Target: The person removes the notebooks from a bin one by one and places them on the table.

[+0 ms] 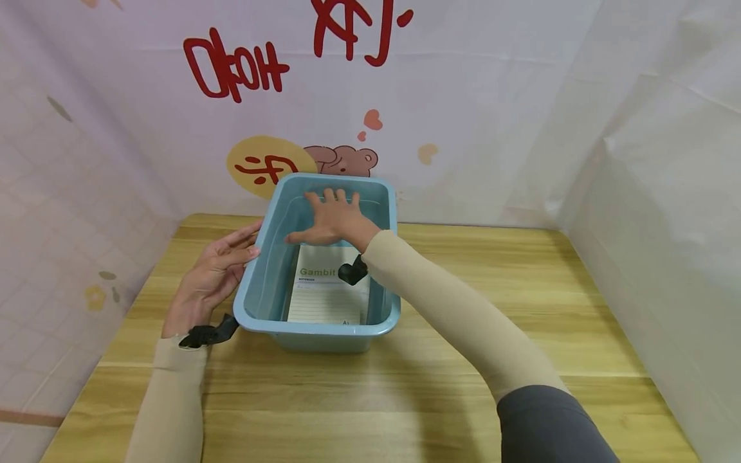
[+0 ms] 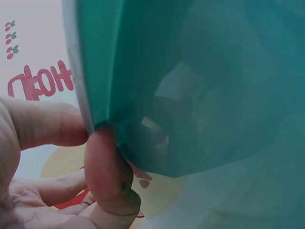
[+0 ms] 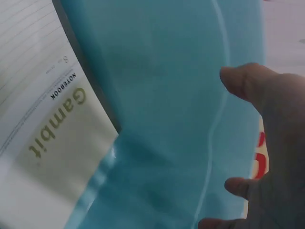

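My blue plastic tub (image 1: 270, 276) is towards the back of the tabletop (image 1: 521, 289), a little left of its middle, with its mouth facing up. There is one tub, a rounded rectangle; its long axis runs away from me, the far end leaning slightly right. Whether its base sits quite flat I can't tell.

Inside, on the tub's floor, lies a notebook (image 1: 324, 296) with its ruled face up. Its long axis follows the tub's, and the printed title "Gambit" is at the far end, reading upright from my seat. I count one; whether another lies beneath it I can't tell.

My two hands are at the tub. The left hand (image 1: 215, 273) pinches the left long wall at the rim, between thumb and fingers. The right hand (image 1: 332, 222) is spread wide over the far half, fingers pointing away and thumb out to the left, gripping nothing; whether a fingertip brushes the wall I can't tell.

Each wrist bears one black camera, the left camera (image 1: 208, 332) and the right camera (image 1: 353, 271), and both my forearms are in beige sleeves (image 1: 446, 302). Behind the tub hangs a pale printed backdrop (image 1: 492, 96) with red lettering (image 1: 237, 67), one yellow disc (image 1: 238, 154) and one brown bear (image 1: 347, 159), partly hidden by the far rim.
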`<state>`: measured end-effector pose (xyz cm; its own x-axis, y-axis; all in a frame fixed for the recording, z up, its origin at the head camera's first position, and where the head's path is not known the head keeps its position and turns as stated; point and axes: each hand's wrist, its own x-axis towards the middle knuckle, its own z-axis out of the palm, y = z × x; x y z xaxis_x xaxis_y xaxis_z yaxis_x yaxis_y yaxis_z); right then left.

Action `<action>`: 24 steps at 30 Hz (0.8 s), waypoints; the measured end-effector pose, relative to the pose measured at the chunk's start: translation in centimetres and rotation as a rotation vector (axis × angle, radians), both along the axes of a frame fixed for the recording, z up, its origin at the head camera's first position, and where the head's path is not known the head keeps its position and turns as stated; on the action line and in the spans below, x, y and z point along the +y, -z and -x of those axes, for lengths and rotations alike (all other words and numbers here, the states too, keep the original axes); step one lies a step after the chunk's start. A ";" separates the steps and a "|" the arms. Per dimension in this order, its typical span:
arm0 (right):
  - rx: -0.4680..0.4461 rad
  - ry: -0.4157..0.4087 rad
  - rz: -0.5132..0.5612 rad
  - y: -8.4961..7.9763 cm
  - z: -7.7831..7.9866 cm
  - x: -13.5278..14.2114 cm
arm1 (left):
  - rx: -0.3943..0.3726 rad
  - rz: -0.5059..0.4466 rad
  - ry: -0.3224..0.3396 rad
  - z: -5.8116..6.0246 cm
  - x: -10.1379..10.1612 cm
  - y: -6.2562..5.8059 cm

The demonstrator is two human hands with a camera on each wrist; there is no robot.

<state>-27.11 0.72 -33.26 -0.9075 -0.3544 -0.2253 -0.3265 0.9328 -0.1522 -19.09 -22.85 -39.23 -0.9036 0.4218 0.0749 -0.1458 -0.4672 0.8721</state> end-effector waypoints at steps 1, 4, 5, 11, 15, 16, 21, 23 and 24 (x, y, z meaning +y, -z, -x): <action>0.002 0.017 -0.011 0.2 0.0 -0.3 | 0.002 0.001 -0.001 0.0 0.0 0.0; 0.031 0.056 -0.060 0.9 0.0 -1.2 | -0.010 -0.011 -0.008 0.1 0.0 0.0; 0.037 0.071 -0.074 1.1 0.0 -1.5 | -0.013 -0.015 -0.010 0.1 0.0 0.0; -0.009 0.129 -0.117 2.1 -0.1 -2.7 | -0.026 -0.013 -0.032 0.1 0.3 -0.1; -0.006 0.123 -0.167 3.0 0.0 -3.0 | -0.026 0.004 -0.036 0.2 0.6 0.0; -0.003 0.117 -0.182 3.3 0.0 -3.1 | -0.025 0.002 -0.033 0.2 0.6 0.0; -0.004 0.079 -0.209 5.0 -0.1 -3.5 | -0.020 -0.046 -0.016 0.4 0.4 0.1; -0.014 0.070 -0.209 5.7 -0.2 -3.7 | -0.021 -0.061 -0.008 0.4 0.3 0.1; -0.024 0.068 -0.205 6.0 -0.3 -3.8 | -0.022 -0.061 -0.007 0.3 0.2 0.2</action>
